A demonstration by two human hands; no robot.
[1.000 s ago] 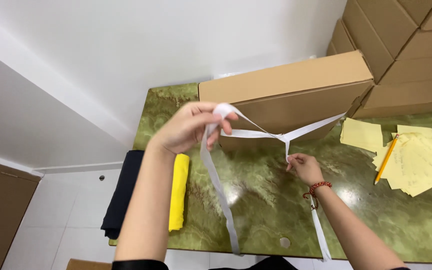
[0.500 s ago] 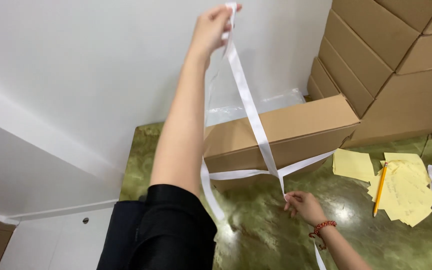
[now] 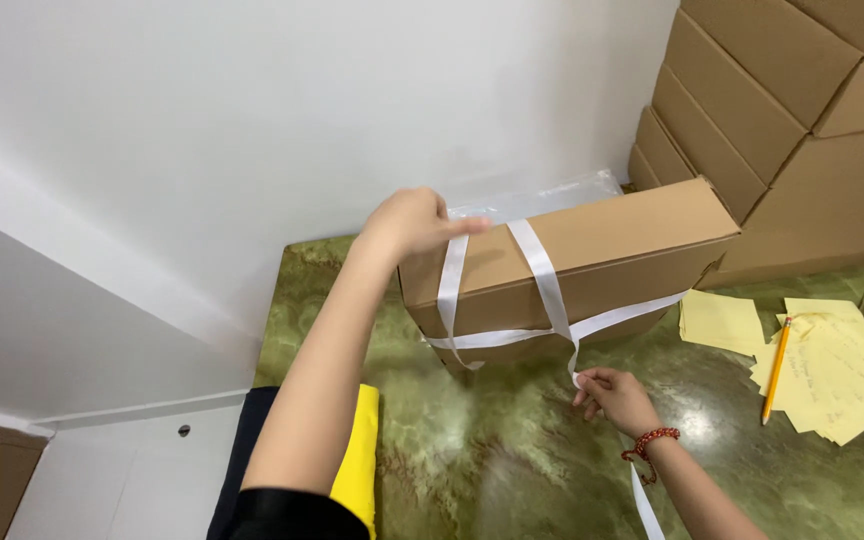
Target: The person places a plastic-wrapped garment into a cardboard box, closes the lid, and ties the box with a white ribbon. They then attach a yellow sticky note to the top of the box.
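Observation:
A long brown cardboard box (image 3: 592,250) lies on a green marbled table (image 3: 512,460). White strapping ribbon (image 3: 544,280) runs over its top and along its front face. My left hand (image 3: 414,222) is at the box's top left corner, fingers closed on the ribbon there. My right hand (image 3: 614,396) is lower, in front of the box, pinching the ribbon where the strands meet; a loose tail hangs down past my wrist, which wears a red bead bracelet.
Stacked brown cartons (image 3: 802,130) fill the back right corner. Yellow paper slips (image 3: 822,360) and a yellow pencil (image 3: 776,368) lie on the table at right. A yellow and black cloth (image 3: 357,460) hangs at the table's left edge. White wall is behind.
My left hand, raised high with the ribbon half a second ago, has come down to the box's top left corner, laying the ribbon over the box. My right hand stays pinching in front.

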